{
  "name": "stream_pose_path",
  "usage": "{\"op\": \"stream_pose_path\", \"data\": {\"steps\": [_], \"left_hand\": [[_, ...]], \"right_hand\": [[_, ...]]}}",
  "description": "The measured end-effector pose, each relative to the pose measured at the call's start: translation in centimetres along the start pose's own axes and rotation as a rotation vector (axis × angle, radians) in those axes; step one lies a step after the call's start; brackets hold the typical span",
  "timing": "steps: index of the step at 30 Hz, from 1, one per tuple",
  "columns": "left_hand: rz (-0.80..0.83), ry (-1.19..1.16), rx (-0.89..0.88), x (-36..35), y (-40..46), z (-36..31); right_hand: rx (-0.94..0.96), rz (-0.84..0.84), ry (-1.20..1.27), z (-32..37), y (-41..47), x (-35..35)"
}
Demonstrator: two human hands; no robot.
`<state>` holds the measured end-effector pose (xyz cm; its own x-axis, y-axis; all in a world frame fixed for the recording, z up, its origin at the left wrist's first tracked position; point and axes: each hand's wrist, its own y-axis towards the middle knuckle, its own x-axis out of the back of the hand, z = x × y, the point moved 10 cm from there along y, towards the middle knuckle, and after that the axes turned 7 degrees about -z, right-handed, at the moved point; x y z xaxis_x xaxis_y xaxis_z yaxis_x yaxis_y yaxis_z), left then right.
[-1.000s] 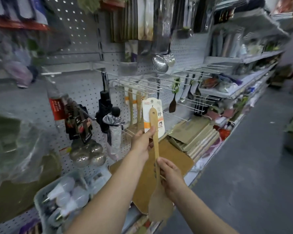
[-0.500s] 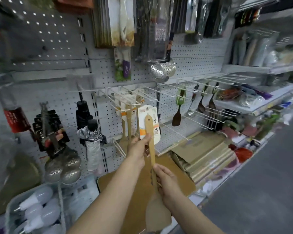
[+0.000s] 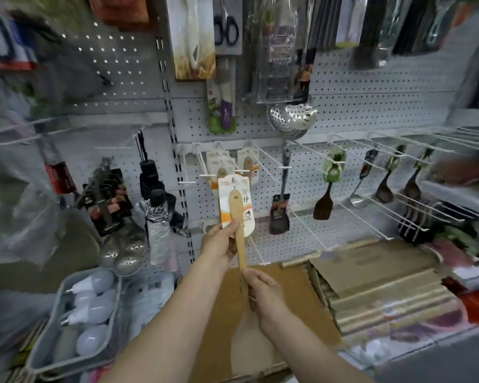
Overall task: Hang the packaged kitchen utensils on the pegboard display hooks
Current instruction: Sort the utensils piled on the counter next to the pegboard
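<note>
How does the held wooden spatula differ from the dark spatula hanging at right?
The held wooden spatula is pale wood; the dark spatula is dark brown. The wooden one is gripped by the left hand and right hand, off any hook; the dark one hangs. Both carry header cards.

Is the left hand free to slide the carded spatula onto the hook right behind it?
Probably yes: the left hand holds the spatula card just before the hook, nothing between them; the right hand steadies the handle.
</note>
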<state>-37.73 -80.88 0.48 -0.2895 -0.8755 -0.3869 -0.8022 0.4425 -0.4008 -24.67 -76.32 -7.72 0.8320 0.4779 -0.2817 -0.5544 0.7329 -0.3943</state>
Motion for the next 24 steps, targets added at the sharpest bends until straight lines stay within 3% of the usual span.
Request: {"op": "stream_pose_path", "data": {"steps": [6,24], "left_hand": [[-0.058,-0.008,-0.018,0.0,2.2,-0.3],[-0.067,0.005,-0.1,-2.2,13.0,-4.1]], "right_hand": [[-0.069,0.012,-0.004,-0.8,3.2,-1.5],[-0.026,-0.015,-0.143,2.2,15.7,-6.8]]}}
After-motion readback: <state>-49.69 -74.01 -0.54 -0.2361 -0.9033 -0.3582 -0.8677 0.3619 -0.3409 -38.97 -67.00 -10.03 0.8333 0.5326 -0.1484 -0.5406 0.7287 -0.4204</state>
